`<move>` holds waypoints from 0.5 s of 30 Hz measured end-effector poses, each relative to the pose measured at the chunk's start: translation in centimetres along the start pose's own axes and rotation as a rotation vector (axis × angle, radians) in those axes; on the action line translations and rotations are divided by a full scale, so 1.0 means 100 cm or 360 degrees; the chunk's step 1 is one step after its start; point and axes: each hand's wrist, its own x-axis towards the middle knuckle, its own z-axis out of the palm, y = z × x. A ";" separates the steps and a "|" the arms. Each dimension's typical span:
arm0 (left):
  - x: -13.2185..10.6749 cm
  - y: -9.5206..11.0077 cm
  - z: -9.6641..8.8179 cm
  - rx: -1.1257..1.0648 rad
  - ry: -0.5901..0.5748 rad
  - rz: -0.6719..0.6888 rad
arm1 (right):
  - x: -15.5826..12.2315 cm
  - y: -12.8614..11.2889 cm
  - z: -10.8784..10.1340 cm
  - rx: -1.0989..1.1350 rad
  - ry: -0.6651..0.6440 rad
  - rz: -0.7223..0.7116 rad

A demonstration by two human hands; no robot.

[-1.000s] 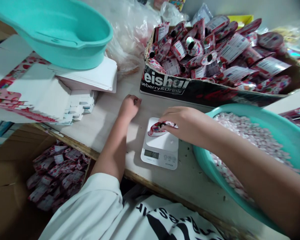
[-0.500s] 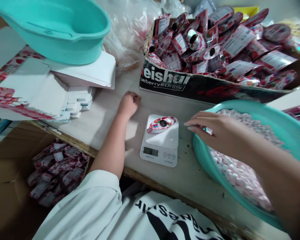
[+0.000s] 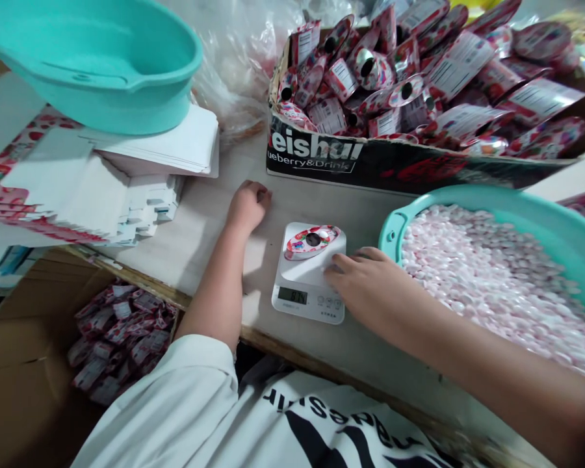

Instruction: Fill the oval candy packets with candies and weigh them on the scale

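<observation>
A white digital scale (image 3: 306, 309) lies on the table between my hands, its display lit. On its plate rests a red-and-white fruit-printed packet (image 3: 299, 247) with a dark round spot on top. My right hand (image 3: 370, 283) is at the plate's right edge, beside the packet but apart from it, with bent fingers pointing left. Whatever its fingertips may hold is hidden. My left hand (image 3: 247, 207) rests on the table left of the scale, fingers curled in, with nothing visible in them. Right of the scale stands a teal basin (image 3: 394, 227) with many pale pink candies (image 3: 478, 279).
A cardboard box (image 3: 385, 162) crammed with similar packets stands behind. At the left, a teal scoop-shaped tub (image 3: 121, 104) sits on stacked flat cartons (image 3: 102, 175). Below the table edge is an open carton (image 3: 29, 351) with more packets. Clear plastic bags (image 3: 238, 65) lie at the back.
My right hand has moved left and down from above the basin's rim to the scale's right edge. My left hand and the packet stay in place; the view has shifted slightly.
</observation>
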 end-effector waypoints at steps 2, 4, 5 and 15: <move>0.000 0.000 0.000 -0.0003 0.0001 0.0004 | 0.003 0.003 -0.004 0.0030 -0.0065 -0.0024; 0.000 -0.001 0.000 -0.0007 0.0000 0.0005 | 0.005 0.004 -0.009 0.0075 -0.0126 -0.0056; 0.000 -0.001 0.001 -0.0010 -0.0001 0.0004 | 0.005 0.004 -0.010 0.0098 -0.0152 -0.0074; 0.001 -0.001 0.001 -0.0006 -0.0009 0.0000 | 0.008 0.006 -0.006 0.0140 -0.0161 -0.0077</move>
